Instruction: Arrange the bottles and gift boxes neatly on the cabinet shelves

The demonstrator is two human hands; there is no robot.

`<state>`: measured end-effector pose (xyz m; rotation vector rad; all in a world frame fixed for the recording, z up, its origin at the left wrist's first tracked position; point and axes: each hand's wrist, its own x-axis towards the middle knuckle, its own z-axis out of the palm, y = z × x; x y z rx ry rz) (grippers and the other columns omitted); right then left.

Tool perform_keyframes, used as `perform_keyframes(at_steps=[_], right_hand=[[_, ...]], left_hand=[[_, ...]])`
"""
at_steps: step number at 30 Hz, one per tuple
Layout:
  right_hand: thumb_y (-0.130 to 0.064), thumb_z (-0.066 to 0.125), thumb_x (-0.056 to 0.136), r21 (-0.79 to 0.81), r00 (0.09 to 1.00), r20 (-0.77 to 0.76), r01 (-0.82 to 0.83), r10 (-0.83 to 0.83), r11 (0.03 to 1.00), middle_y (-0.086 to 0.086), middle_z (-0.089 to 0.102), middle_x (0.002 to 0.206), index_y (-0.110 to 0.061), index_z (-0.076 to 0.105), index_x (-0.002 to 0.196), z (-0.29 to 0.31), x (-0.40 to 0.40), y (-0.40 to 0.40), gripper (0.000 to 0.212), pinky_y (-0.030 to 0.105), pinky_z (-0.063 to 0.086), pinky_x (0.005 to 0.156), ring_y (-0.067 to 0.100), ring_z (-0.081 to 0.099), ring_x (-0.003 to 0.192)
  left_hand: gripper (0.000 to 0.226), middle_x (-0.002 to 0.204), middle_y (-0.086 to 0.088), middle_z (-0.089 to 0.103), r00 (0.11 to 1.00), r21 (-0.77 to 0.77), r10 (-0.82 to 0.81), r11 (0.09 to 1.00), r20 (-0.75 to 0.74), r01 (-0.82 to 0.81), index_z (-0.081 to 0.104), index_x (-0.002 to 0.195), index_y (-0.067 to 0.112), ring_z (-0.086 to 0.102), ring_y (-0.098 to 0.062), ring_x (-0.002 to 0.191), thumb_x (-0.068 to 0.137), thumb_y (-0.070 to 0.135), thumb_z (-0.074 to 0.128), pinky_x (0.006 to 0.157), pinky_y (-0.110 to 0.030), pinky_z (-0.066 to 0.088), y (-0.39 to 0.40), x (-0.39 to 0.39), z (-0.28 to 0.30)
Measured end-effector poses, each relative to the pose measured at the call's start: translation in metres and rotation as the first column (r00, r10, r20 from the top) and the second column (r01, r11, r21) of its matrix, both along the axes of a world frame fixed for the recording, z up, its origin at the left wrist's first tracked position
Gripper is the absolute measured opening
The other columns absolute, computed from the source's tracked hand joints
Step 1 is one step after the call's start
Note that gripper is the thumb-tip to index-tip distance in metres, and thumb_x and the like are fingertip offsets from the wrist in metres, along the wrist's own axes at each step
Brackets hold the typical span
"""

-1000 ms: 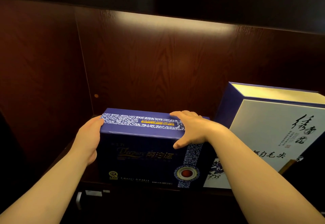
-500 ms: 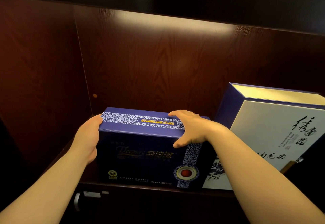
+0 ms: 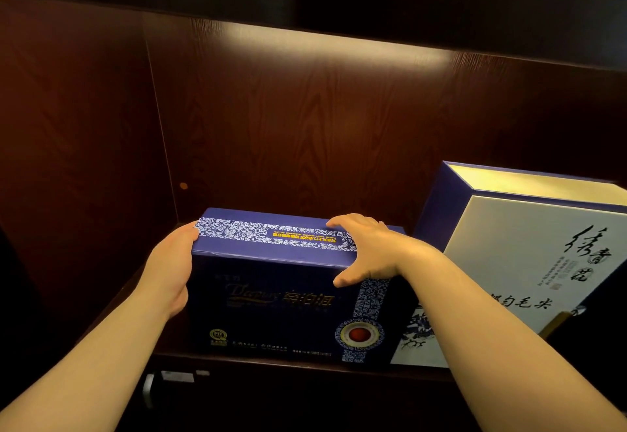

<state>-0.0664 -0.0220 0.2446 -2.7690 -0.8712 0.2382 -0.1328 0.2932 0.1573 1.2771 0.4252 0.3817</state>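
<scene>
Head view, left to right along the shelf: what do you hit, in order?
Cabinet side wall → left hand → blue box → right hand, on the blue box's right end → white box.

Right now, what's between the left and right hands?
The dark blue gift box, upright: the left hand presses against its left side, and the right hand grips its top right edge. It shows in the head view.
</scene>
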Motion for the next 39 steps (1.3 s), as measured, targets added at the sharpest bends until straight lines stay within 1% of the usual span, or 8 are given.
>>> perform_keyframes(at_steps=[9,14,20,22,25,29,34,39], right_hand=[[-0.061,0.079,0.066,-0.022,0.998,0.069,0.004,-0.002,1.0,0.001,0.023,0.159,-0.034,0.024,0.15,-0.009,-0.004,0.0,0.104,0.06,0.002,0.118,0.025,0.015,0.147],[-0.064,0.074,0.07,0.024,0.981,0.192,0.009,-0.014,1.0,0.004,0.024,0.16,-0.032,0.031,0.147,-0.021,-0.015,-0.007,0.095,0.049,0.016,0.117,0.024,0.018,0.145],[-0.065,0.062,0.079,-0.056,0.919,0.393,0.067,-0.04,0.996,0.005,0.025,0.161,-0.026,0.028,0.151,-0.038,-0.032,-0.015,0.088,0.044,0.021,0.117,0.026,0.021,0.145],[-0.063,0.057,0.084,-0.076,0.876,0.481,0.092,-0.044,0.993,0.005,0.027,0.16,-0.025,0.027,0.151,-0.047,-0.041,-0.017,0.083,0.045,0.022,0.116,0.028,0.023,0.144],[-0.06,0.052,0.088,-0.083,0.843,0.533,0.135,-0.07,0.987,0.004,0.024,0.161,-0.026,0.021,0.152,-0.06,-0.056,-0.019,0.079,0.051,0.017,0.117,0.028,0.019,0.146],[-0.058,0.052,0.09,-0.102,0.838,0.534,0.198,-0.115,0.975,0.005,0.008,0.166,-0.027,0.005,0.156,-0.076,-0.078,-0.024,0.087,0.058,-0.001,0.117,0.029,0.002,0.151],[-0.044,0.076,0.075,-0.055,0.819,0.561,0.181,-0.12,0.982,0.015,0.035,0.157,-0.016,0.043,0.148,-0.085,-0.105,-0.042,0.085,0.061,0.027,0.11,0.042,0.033,0.142],[-0.044,0.059,0.09,0.035,0.875,0.461,0.149,-0.148,0.988,0.007,0.01,0.166,-0.024,0.026,0.155,-0.1,-0.124,-0.079,0.076,0.053,0.017,0.118,0.032,0.005,0.151]], left_hand=[[0.031,0.102,-0.005,0.078,0.999,0.073,-0.037,0.997,-0.017,0.038,0.075,0.109,0.035,0.076,-0.023,0.085,0.09,0.048,0.054,0.064,-0.041,0.061,0.002,-0.001,0.0],[0.036,0.125,0.002,0.06,0.992,0.34,0.087,0.933,0.092,-0.114,0.056,0.135,0.032,0.063,-0.014,0.105,0.102,0.047,0.052,0.072,-0.032,0.051,-0.001,-0.007,-0.01],[0.031,0.131,-0.002,0.052,0.975,0.731,0.101,0.648,0.196,-0.214,0.065,0.129,0.019,0.049,-0.019,0.12,0.101,0.032,0.06,0.092,-0.024,0.037,-0.015,-0.019,-0.013],[0.03,0.14,-0.013,0.047,0.981,0.809,0.109,0.555,0.161,-0.194,0.07,0.123,0.015,0.043,-0.032,0.131,0.098,0.031,0.067,0.101,-0.034,0.034,-0.021,-0.024,-0.012],[0.044,0.143,-0.024,0.046,0.974,0.945,0.112,0.241,0.199,-0.221,0.073,0.121,0.012,0.037,-0.051,0.131,0.092,0.044,0.067,0.103,-0.064,0.035,-0.03,-0.036,-0.013],[0.088,0.141,-0.028,0.052,0.997,0.991,0.021,-0.109,0.074,-0.071,0.068,0.132,0.013,0.041,-0.056,0.132,0.092,0.077,0.025,0.105,-0.078,0.022,-0.043,-0.047,-0.012],[0.095,0.142,-0.027,0.056,0.998,0.985,-0.019,-0.166,-0.057,0.053,0.06,0.142,0.016,0.046,-0.055,0.133,0.092,0.079,0.009,0.101,-0.079,0.029,-0.074,-0.056,-0.014],[0.095,0.146,-0.027,0.053,0.995,0.983,-0.023,-0.158,-0.094,0.089,0.058,0.144,0.016,0.044,-0.056,0.134,0.093,0.076,0.007,0.101,-0.078,0.034,-0.104,-0.073,-0.014]])
